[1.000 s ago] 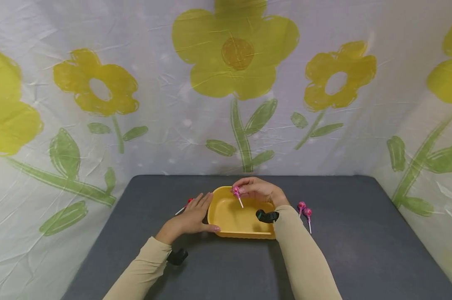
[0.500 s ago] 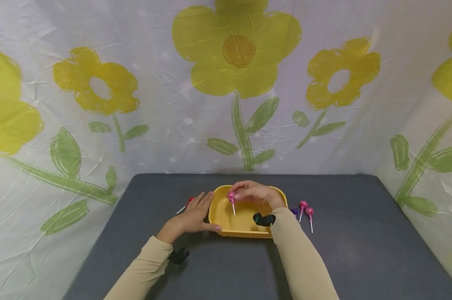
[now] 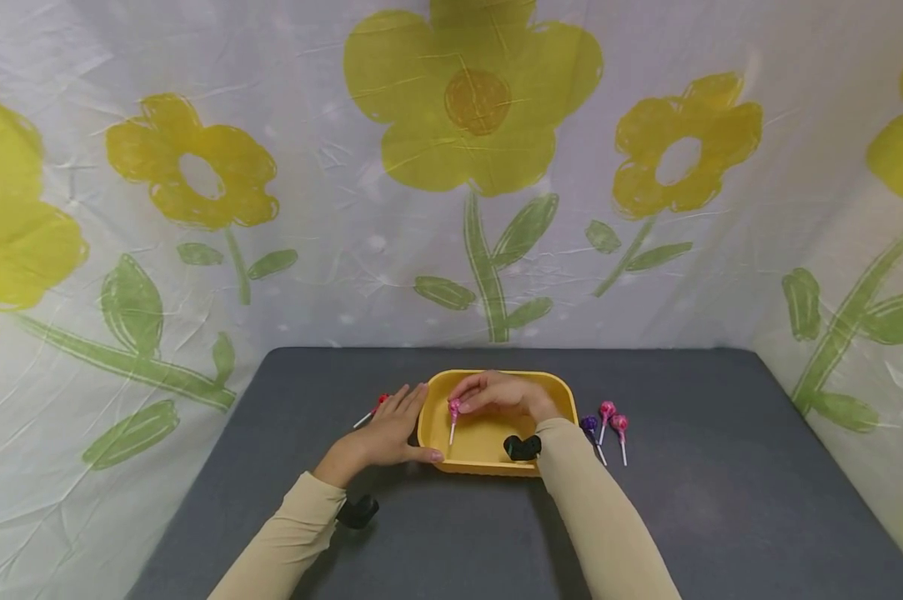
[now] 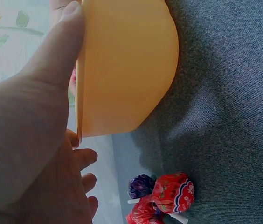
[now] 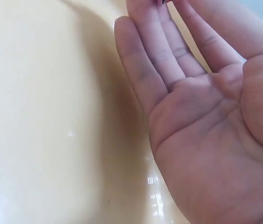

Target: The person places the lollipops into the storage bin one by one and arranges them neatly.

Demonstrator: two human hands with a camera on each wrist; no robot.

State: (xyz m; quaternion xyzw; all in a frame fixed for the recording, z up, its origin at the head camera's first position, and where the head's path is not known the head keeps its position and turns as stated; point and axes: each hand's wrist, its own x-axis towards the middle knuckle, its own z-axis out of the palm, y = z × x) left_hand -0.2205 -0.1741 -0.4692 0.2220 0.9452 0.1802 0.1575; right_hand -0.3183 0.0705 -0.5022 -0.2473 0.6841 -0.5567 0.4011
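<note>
Over the inside of a yellow tray (image 3: pixel 489 469), my right hand (image 3: pixel 505 393) pinches a pink lollipop (image 3: pixel 454 408) by its wrapped head, the white stick pointing down. Whether the stick touches the tray floor I cannot tell. My left hand (image 3: pixel 391 429) rests at the tray's left side with its fingers spread and its thumb on the near left rim. In the left wrist view the thumb lies along the tray wall (image 4: pixel 127 65). The right wrist view shows the palm (image 5: pixel 201 130) above the tray's inner surface; the lollipop is almost wholly out of that view.
Right of the tray lie a purple lollipop (image 3: pixel 589 423) and two pink ones (image 3: pixel 607 408), (image 3: pixel 619 423) on the dark table (image 3: pixel 691 467). Left of it, beyond my left hand, is a red lollipop (image 3: pixel 381 400); the left wrist view shows red (image 4: pixel 172 192) and purple (image 4: pixel 141 185) lollipops there.
My right hand has moved left and lower in the tray with the pink lollipop, whose stick now hangs nearly straight down. The purple lollipop at the right has come into view. My left hand has stayed put.
</note>
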